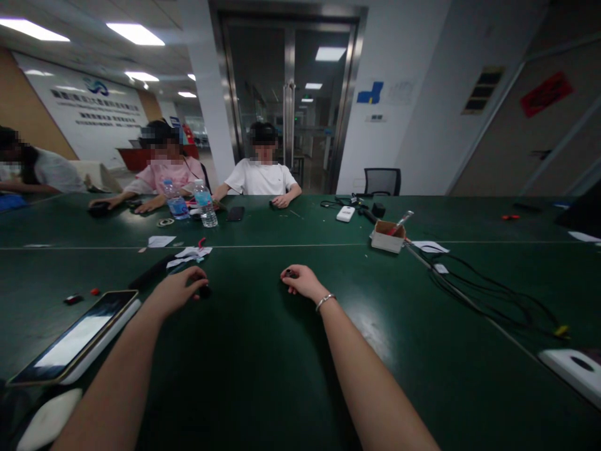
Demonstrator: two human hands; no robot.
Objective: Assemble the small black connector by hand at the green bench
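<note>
My left hand (181, 291) is over the green table (244, 351), its fingers curled round a small black object (205, 290) whose kind I cannot make out. To the right, my right hand (304, 283) pinches a small dark, roundish piece (291, 274) between thumb and fingers, close to the tabletop. A silver bracelet is on that wrist. The two hands are apart. Just beyond my left hand lie crumpled white papers (190, 254) and a dark elongated object (153, 270). Left of my left forearm, a phone (87, 338) with a lit screen rests on a white box-like thing.
Two plastic bottles (205, 203) stand across the table, near several seated people. A small open box (388, 238) with a tool in it is at right centre. Black cables (493, 285) trail along the right side. A white mouse-shaped object (49, 419) lies at lower left.
</note>
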